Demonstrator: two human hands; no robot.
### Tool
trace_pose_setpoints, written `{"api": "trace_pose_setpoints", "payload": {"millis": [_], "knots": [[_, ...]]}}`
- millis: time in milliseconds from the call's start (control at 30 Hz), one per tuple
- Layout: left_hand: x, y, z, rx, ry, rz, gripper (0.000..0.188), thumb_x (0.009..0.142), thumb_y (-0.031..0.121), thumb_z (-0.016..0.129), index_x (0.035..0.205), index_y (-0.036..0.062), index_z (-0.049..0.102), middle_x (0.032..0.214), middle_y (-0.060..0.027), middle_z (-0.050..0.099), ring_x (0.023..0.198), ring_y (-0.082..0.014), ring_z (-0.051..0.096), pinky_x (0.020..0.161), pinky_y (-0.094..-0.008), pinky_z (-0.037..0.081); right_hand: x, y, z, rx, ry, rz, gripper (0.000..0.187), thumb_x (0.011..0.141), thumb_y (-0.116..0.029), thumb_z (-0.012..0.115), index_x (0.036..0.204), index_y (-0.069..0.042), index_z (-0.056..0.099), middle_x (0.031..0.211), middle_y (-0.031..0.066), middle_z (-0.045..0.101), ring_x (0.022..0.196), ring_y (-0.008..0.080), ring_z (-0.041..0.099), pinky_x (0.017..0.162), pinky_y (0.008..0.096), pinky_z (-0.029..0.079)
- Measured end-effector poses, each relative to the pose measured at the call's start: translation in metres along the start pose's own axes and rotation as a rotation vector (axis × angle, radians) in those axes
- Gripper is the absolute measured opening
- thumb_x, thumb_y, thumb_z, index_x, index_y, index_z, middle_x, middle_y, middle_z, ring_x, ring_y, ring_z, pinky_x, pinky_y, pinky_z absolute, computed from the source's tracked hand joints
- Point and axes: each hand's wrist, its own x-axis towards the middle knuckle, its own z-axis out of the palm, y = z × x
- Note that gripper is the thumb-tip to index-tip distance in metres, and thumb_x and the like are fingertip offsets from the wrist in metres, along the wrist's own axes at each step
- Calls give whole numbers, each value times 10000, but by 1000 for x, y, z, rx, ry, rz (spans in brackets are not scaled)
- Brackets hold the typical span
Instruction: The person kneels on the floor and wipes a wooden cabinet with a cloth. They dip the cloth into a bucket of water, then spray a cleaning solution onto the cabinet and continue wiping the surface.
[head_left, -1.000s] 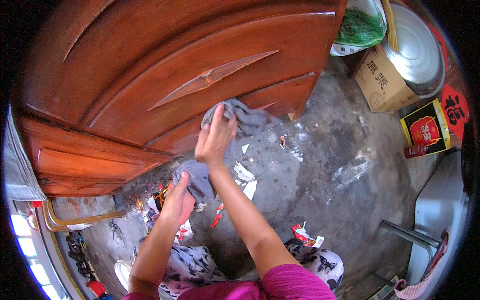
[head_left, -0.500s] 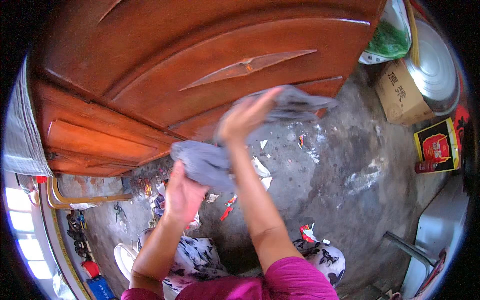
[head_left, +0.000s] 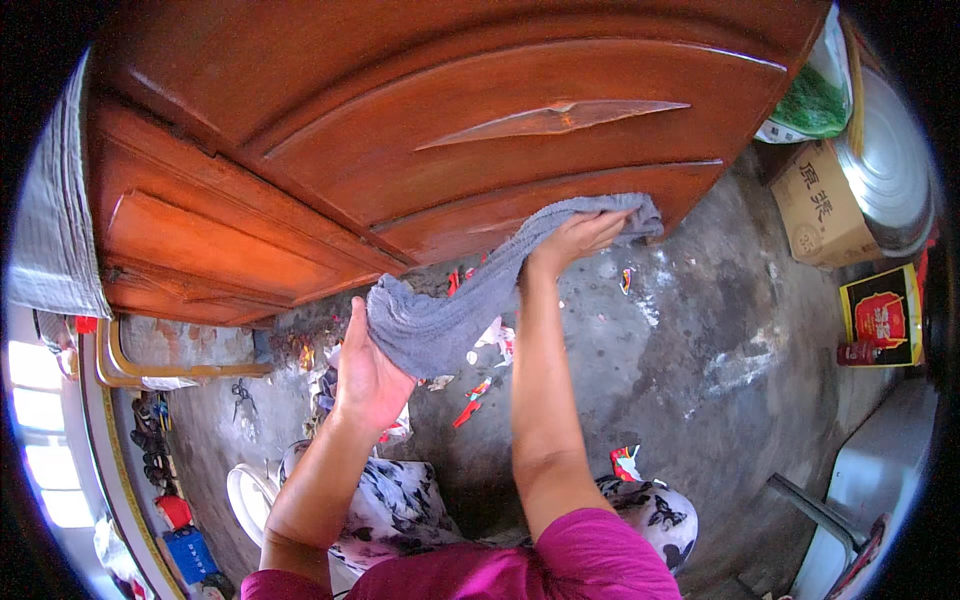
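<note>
A grey towel (head_left: pixel 440 325) is stretched between my two hands in front of the reddish-brown wooden cabinet (head_left: pixel 560 70). My left hand (head_left: pixel 375 380) holds its lower left end, thumb pointing up along the edge and the other fingers mostly hidden behind the cloth. Farther up and to the right, my right hand (head_left: pixel 580 242) grips the other end, with fingers over the fabric and a short end of it hanging past them. The towel's right end is close to the bottom edge of the cabinet; whether it touches the wood I cannot tell.
Scraps of paper and red wrappers (head_left: pixel 470 405) litter the grey concrete floor (head_left: pixel 690 400). At right stand a cardboard box (head_left: pixel 825 205), a round metal lid (head_left: pixel 888 165) and a black-and-yellow package (head_left: pixel 880 315). A white rounded object (head_left: pixel 250 497) is beside my left leg.
The towel, blurred and bunched before, now hangs spread out between my hands. My right hand has moved to the right, and the view has shifted slightly.
</note>
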Motion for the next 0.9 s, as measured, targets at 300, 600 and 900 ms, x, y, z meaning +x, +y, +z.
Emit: {"api": "trace_pose_setpoints", "payload": {"millis": [300,600,900], "knots": [[5,5,-13,125,67,46,438,958,235,525,1345,35,574,1337,-133,668,1250,-299,616,1116,-475,431,-124,-30,-9,406,-83,217,613,946,-84,652,1488,44,395,1377,238,497,1265,372,498,1076,460,402],[-12,11,-9,272,195,102,433,986,242,555,1361,26,569,1351,-117,665,1273,-288,609,1145,-481,414,-38,-25,-32,317,72,-165,201,897,-43,662,1093,-5,637,1100,189,636,1031,371,593,951,476,458],[-1,17,-25,215,209,153,411,908,139,547,1298,25,610,1275,-105,695,1204,-271,644,1103,-446,457,-206,-20,-24,622,-545,27,181,920,-64,593,1089,-4,568,1056,176,592,1018,296,582,930,410,463]]}}
